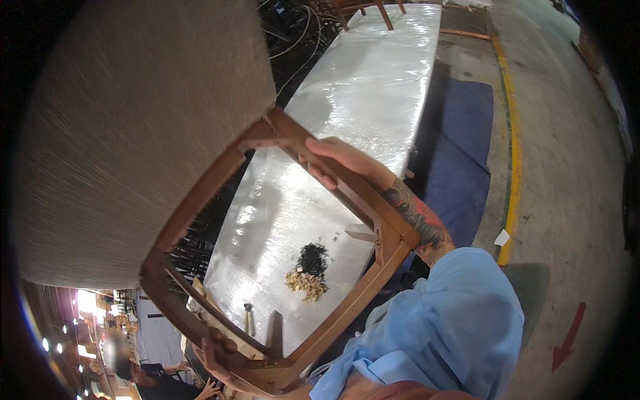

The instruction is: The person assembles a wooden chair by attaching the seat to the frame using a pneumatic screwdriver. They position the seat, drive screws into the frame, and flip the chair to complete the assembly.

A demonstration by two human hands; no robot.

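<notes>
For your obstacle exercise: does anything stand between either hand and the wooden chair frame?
Nothing visible does. The right hand already grips a rail of the wooden chair frame, fingers curled over it, and the left hand holds its lower corner. The screw piles lie behind, on the wrapped table.

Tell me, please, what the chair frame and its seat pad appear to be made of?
The chair frame looks like brown stained wood: visible joints and corner blocks. The seat pad looks like beige woven fabric upholstery, with fine threadlike streaks; what lies under the fabric is hidden.
</notes>
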